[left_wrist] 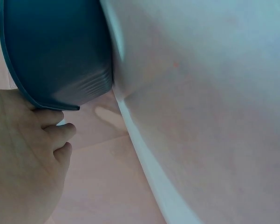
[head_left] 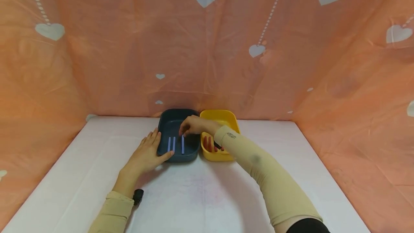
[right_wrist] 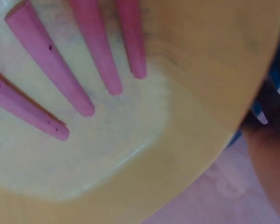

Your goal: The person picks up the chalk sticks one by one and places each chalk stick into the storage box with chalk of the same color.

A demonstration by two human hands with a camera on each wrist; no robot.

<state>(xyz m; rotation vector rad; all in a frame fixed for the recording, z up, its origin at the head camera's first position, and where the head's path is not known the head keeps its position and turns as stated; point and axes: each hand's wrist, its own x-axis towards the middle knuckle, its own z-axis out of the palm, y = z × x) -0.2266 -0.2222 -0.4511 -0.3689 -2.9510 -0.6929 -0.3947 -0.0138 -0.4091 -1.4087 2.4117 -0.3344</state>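
Note:
My right hand (head_left: 192,124) reaches over the dark blue tray (head_left: 174,115), fingers bent downward. Its fingertips pinch the far end of a blue chalk stick (head_left: 182,146) lying inside. Two more blue chalk sticks (head_left: 174,143) lie side by side to its left. My left hand (head_left: 148,154) rests at the tray's near left corner, fingers along the left rim and thumb stretched over the front. From the left wrist, the palm and fingers (left_wrist: 60,135) show against the tray's rim. Part of the right hand (right_wrist: 270,168) appears at the edge of the right wrist view.
A yellow tray (head_left: 218,157) stands right beside the blue one, under my right forearm. Several pink chalk sticks (right_wrist: 51,60) lie in it. Both trays sit at the back of the white table (head_left: 194,197), against an orange cloth (head_left: 181,53) with white hearts.

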